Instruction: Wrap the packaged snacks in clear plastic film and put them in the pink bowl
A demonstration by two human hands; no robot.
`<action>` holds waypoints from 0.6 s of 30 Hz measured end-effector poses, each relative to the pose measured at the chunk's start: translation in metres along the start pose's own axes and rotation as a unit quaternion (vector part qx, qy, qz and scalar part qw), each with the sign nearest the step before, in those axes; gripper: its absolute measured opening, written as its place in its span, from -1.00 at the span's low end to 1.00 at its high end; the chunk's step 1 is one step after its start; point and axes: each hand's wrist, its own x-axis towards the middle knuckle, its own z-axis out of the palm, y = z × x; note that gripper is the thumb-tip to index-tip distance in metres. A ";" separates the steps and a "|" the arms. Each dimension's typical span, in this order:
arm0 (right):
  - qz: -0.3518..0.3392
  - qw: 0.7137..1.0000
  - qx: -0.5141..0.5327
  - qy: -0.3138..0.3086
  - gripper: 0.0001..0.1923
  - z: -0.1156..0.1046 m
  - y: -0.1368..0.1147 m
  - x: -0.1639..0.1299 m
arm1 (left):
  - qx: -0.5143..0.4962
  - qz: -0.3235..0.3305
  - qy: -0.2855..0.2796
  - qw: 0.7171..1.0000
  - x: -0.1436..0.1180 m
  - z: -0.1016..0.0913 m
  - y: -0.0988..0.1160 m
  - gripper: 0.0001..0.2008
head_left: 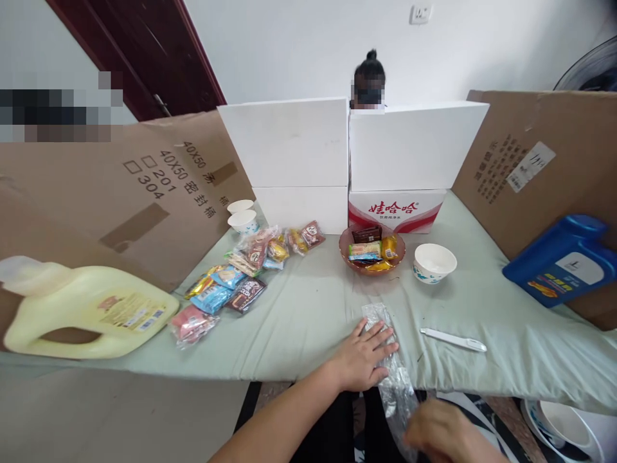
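A clear crinkled plastic bag point(391, 366) lies low and centre in the frame, draped over the near edge of the green-covered table point(308, 321). The left hand point(364, 357) lies flat on it with fingers spread, apparently pinning it in place, while the right hand point(441, 431) at the bottom edge grips the bag's hanging end. Just right of the bag sits a white pen-like tool point(453, 339). Further up are a brown bowl of snacks point(371, 251) and a white bowl point(434, 262); loose snack packets point(241, 276), one reading "COCOA", spread left of centre. Behind, a red-and-white box point(395, 210) bears Chinese characters; the cardboard point(159, 186) at upper left reads "40X50", "201", "304".
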 end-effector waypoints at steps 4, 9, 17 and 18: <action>0.139 0.990 0.028 0.023 -0.71 -0.045 0.028 0.057 | -0.004 -0.001 0.024 1.000 -0.002 0.005 0.000 -0.39; 0.221 0.975 0.011 0.016 -0.80 -0.035 0.091 0.113 | -0.044 -0.067 0.113 0.990 -0.002 0.012 -0.006 -0.52; 0.305 0.948 -0.086 0.042 -0.85 -0.005 0.118 0.129 | -0.175 -0.082 0.294 0.936 0.000 0.017 -0.010 -0.67; 0.312 0.944 -0.100 0.043 -0.85 -0.004 0.118 0.130 | -0.180 -0.083 0.304 0.932 -0.001 0.018 -0.010 -0.66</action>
